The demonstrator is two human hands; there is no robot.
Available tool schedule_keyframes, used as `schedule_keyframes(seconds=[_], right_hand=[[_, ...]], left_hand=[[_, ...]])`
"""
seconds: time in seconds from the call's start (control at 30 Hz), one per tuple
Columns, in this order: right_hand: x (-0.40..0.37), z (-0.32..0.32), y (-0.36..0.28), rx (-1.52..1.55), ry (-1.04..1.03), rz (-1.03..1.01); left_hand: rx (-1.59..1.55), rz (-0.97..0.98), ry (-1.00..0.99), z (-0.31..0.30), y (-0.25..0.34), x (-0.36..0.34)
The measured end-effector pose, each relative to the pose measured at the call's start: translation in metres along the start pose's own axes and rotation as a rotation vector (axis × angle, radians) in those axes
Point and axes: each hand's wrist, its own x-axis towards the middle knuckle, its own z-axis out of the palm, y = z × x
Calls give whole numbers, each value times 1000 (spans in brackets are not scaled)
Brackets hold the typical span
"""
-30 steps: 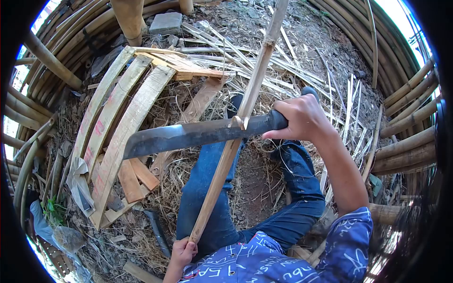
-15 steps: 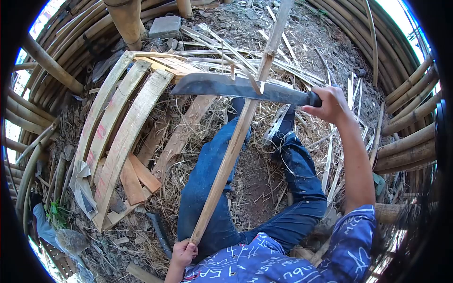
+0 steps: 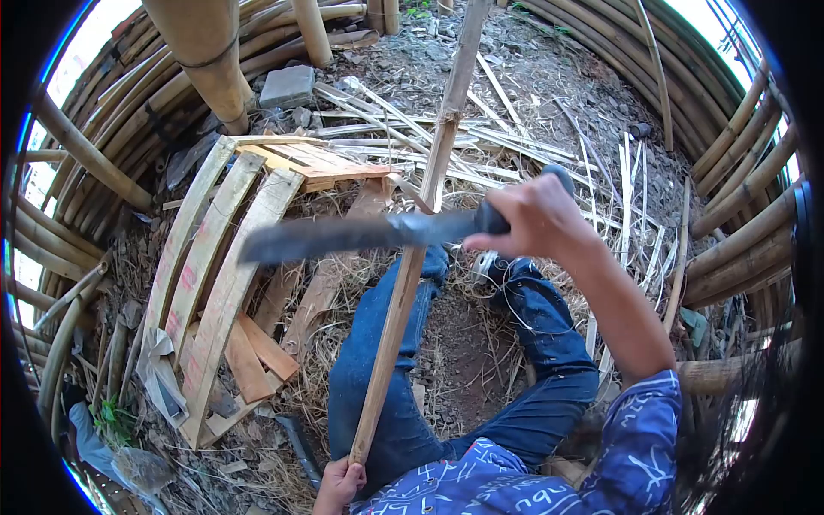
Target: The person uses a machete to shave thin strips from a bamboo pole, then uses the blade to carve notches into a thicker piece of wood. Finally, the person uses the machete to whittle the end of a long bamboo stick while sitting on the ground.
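My right hand (image 3: 542, 216) is closed round the dark handle of a machete (image 3: 330, 239), whose blade is smeared by motion. The blade points left and lies across a long bamboo strip (image 3: 390, 343), with a thin curled shaving (image 3: 410, 190) standing off the strip just above it. Down by my lap, my left hand (image 3: 342, 482) grips the strip's near end, thumb on top. From there the strip slants up between my legs, past the top of the view. Whether the edge is cutting into the strip is too blurred to tell.
A wooden pallet (image 3: 245, 223) with curved-looking slats lies to the left, near loose short boards (image 3: 257, 360). Split bamboo strips (image 3: 481, 137) and shavings litter the ground ahead. A grey block (image 3: 287, 86) sits by a thick bamboo post (image 3: 202, 64). Stacked bamboo poles (image 3: 742, 232) rise on the right.
My right hand has brought the machete left and lower along the strip, closer to me. My left hand keeps its hold on the near end. The view has shifted slightly.
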Motion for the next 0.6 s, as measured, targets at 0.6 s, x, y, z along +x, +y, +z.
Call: schedule_keyframes(seconds=[0.6], right_hand=[[-1, -11, 98, -169, 74, 142]], left_hand=[[-86, 72, 25, 3, 7, 1]])
